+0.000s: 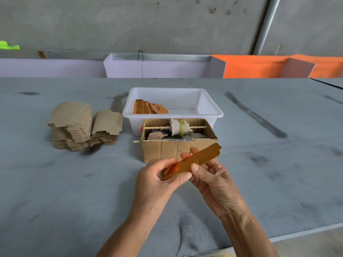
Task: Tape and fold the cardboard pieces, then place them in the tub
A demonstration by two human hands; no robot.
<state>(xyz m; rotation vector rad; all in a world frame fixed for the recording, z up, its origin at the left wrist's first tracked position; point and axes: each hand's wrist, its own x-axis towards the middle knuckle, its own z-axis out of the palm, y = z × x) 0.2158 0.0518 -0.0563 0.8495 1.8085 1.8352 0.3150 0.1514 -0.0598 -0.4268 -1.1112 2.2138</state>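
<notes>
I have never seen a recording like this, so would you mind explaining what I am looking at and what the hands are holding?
There is no machine here: a camera worn on a person's head looks down at their own hands over a grey table. The left hand and right hand together hold a folded brown cardboard strip. Beyond them sits an open cardboard box with a tape roll on a stick, then a white tub holding finished folded pieces. A stack of flat cardboard blanks lies to the left.

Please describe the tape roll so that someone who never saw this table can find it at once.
Find the white tub in the middle of the table. An open cardboard box stands right before it. The tape roll hangs on a stick across the box, yellowish against grey cloth.
</notes>
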